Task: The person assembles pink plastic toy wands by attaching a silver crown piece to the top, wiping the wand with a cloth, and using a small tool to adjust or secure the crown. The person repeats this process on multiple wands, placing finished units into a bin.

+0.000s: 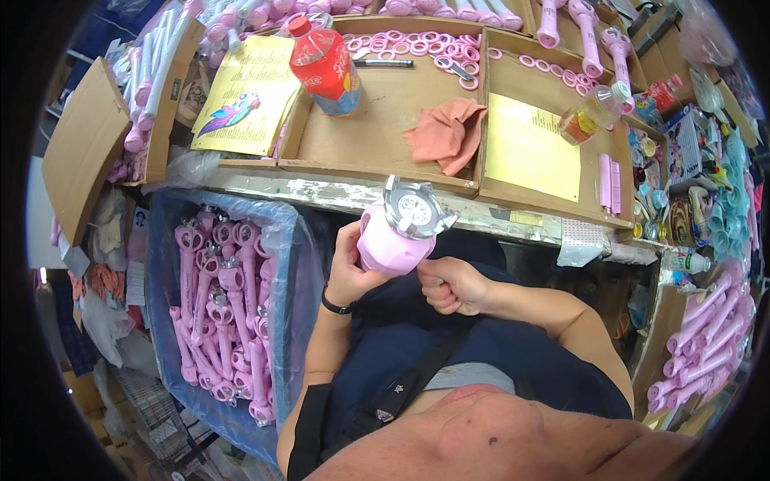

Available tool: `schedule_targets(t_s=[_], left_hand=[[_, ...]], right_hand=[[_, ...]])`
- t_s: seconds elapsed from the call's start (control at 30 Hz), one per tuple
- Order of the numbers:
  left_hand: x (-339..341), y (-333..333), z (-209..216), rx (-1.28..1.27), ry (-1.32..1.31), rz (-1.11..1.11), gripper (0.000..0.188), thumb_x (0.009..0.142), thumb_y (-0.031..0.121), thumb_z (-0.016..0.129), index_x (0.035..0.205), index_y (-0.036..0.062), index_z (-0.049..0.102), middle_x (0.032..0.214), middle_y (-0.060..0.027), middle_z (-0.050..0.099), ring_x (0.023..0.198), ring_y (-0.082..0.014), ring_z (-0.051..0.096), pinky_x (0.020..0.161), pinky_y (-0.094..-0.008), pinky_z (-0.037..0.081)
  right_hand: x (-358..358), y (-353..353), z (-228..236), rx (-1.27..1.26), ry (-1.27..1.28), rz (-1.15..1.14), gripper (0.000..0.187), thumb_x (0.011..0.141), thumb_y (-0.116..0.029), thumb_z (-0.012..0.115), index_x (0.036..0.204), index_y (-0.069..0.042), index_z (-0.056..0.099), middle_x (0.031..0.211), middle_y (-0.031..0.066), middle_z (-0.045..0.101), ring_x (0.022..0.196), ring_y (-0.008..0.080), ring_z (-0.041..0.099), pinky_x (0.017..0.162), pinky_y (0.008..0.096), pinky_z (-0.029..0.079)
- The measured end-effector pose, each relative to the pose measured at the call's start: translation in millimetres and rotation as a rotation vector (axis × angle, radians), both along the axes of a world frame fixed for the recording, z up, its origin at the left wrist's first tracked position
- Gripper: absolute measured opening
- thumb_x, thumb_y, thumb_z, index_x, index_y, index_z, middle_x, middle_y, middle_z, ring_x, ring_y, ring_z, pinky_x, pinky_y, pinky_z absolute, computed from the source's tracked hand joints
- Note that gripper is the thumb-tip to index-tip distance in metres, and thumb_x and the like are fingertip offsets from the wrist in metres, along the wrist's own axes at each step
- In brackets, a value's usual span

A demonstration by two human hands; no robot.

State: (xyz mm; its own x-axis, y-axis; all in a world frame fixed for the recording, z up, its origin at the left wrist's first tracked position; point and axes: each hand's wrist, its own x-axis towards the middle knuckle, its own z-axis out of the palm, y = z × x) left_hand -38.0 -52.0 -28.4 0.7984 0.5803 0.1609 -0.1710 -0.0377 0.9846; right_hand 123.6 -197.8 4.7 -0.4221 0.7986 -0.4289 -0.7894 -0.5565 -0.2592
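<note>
My left hand (350, 268) is wrapped round a pink toy wand (391, 245), tilted with its silver, crown-like head toward the camera. A round, wheel-like silver disc sits in the middle of that head. The wand's lower end is hidden beneath its head. Just right of it, my right hand (454, 286) is closed in a fist, thumb and forefinger pressed together close to the wand's underside. What those fingers hold, if anything, is hidden. Both hands are over my lap, in front of the table edge (337, 192).
At left stands a blue-lined bin (286, 240) of pink wands (233, 276). Cardboard trays (377, 148) on the table carry pink rings (401, 38), an orange cloth (449, 135), a marker (383, 63), a red bottle (326, 68) and yellow sheets (529, 152). Pink handles (698, 345) are piled at right.
</note>
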Motion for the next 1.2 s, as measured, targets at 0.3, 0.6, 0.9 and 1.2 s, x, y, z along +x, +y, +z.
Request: schedule_targets(t_s=[0.3,0.6,0.9,1.2], left_hand=[[6,19,12,-0.15,-0.081,0.078,0.085,0.06,0.014,0.086,0.127,0.0026,0.037,0.122,-0.0085,0.051,0.113,-0.0174,0.05,0.097,-0.0334,0.04],[12,48,21,-0.855,-0.636,0.122,0.082,0.078,0.063,0.058,0.126,-0.0005,0.036,0.108,-0.0131,0.052,0.072,-0.0173,0.048,0.056,-0.0288,0.042],[-9,57,5,-0.812,-0.579,0.11,0.07,0.087,0.062,0.039,0.114,-0.0024,0.048,0.096,-0.0182,0.061,0.064,-0.0219,0.056,0.047,-0.0297,0.042],[-27,51,-1,-0.647,-0.544,0.17,0.081,0.089,0.057,0.042,0.137,-0.0076,0.026,0.097,-0.0139,0.057,0.061,-0.016,0.05,0.048,-0.0275,0.042]], right_hand=[[36,-13,11,0.257,-0.777,0.111,0.04,0.096,-0.04,0.045,0.071,-0.01,0.054,0.054,-0.0028,0.043,0.046,0.0079,0.04,0.044,0.0225,0.034],[149,-19,1,0.067,-2.394,-0.149,0.019,0.086,-0.019,0.058,0.089,-0.001,0.062,0.087,0.0182,0.06,0.085,0.0344,0.057,0.075,0.0402,0.045],[238,5,-2,0.159,-2.365,-0.224,0.02,0.084,-0.017,0.06,0.093,0.0,0.062,0.096,0.0189,0.06,0.095,0.0331,0.056,0.084,0.0392,0.043],[307,67,-34,-0.253,-2.404,0.435,0.045,0.073,-0.032,0.067,0.104,0.001,0.062,0.115,0.0224,0.055,0.112,0.0369,0.05,0.095,0.0407,0.042]])
